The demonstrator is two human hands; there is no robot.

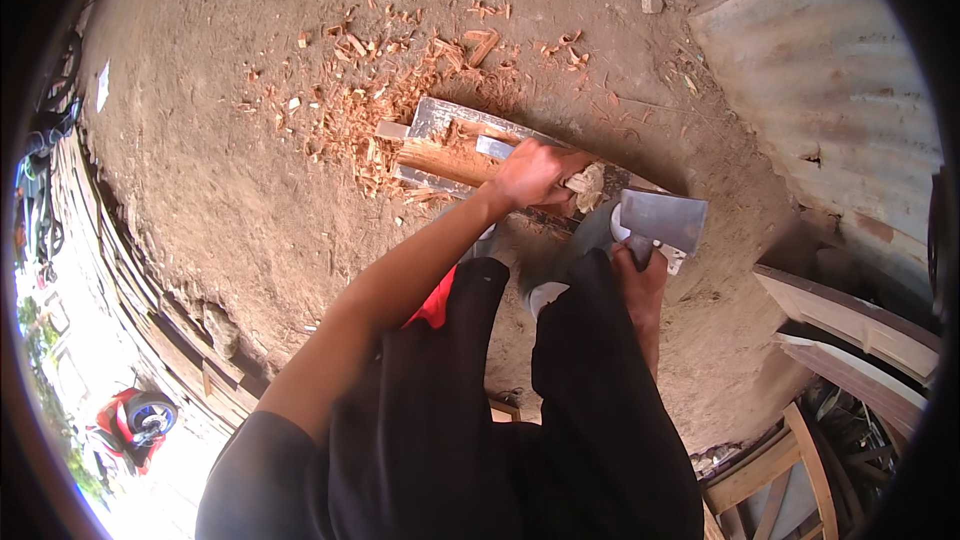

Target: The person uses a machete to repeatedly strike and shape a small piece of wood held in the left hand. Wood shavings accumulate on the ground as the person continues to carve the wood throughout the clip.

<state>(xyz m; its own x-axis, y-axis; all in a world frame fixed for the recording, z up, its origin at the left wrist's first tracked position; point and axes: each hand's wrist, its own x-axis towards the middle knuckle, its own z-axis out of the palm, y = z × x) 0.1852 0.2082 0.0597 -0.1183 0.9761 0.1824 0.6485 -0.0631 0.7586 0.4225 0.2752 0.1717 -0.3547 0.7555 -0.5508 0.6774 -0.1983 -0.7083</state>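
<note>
My left hand (530, 175) is closed around a chisel, whose pale, frayed wooden handle (585, 182) sticks out rightward and whose flat metal blade (494, 147) lies along a reddish wooden piece (437, 159). That piece rests on a weathered, paint-flecked board (438, 117) on the ground. My right hand (640, 278) grips the short dark handle of a hatchet with a broad grey head (662, 220), held just right of the board near my right leg. Curled wood shavings (370, 125) lie thickly around the board's left end.
A dirt floor (200, 190) surrounds the board. A rusty corrugated sheet (810, 100) leans at right, above wooden panels (850, 320) and a timber frame (785, 465). Planks (150, 310) line the left side, with a red motorbike (125, 430) outside at lower left.
</note>
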